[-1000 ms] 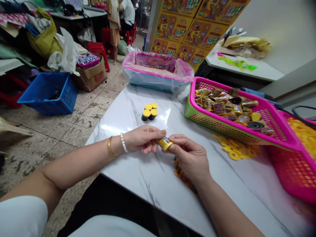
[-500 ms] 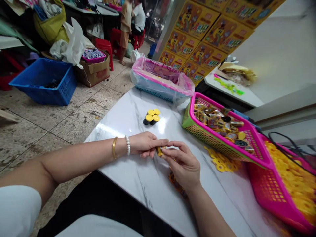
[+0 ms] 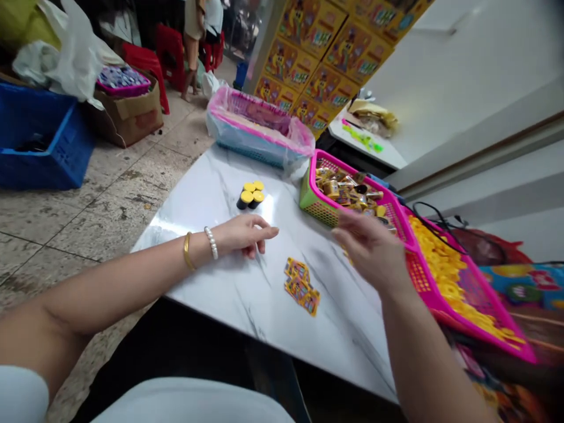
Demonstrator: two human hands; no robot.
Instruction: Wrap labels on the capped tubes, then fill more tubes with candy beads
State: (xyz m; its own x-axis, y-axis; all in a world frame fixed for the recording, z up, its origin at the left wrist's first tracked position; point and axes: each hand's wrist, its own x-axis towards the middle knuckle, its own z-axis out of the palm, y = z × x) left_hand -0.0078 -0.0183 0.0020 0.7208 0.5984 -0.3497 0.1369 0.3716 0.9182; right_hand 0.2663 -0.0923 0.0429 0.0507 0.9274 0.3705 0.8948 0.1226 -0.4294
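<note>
1. Around: a white marble table (image 3: 282, 335) w/ a green-and-pink basket of gold packs (image 3: 319, 202) and a pink basket of yellow rings (image 3: 453, 282). A blue basket in a plastic bag (image 3: 247, 147) sits at the far end. The R hand (image 3: 370, 249) covers one corner of the gold-pack basket.
2. A strip of printed wrappers (image 3: 302, 286) lies flat, its long side slanting from top left to bottom right.
3. The strip is on the table, between the hands and below them, touching neither. The L hand (image 3: 242, 235) is nearest the small black cans w/ yellow tops (image 3: 251, 195) (they stand upright, like tiny drums).
4. Grip: both hands are empty. L fingers curl loosely, R fingers spread wide.
</note>
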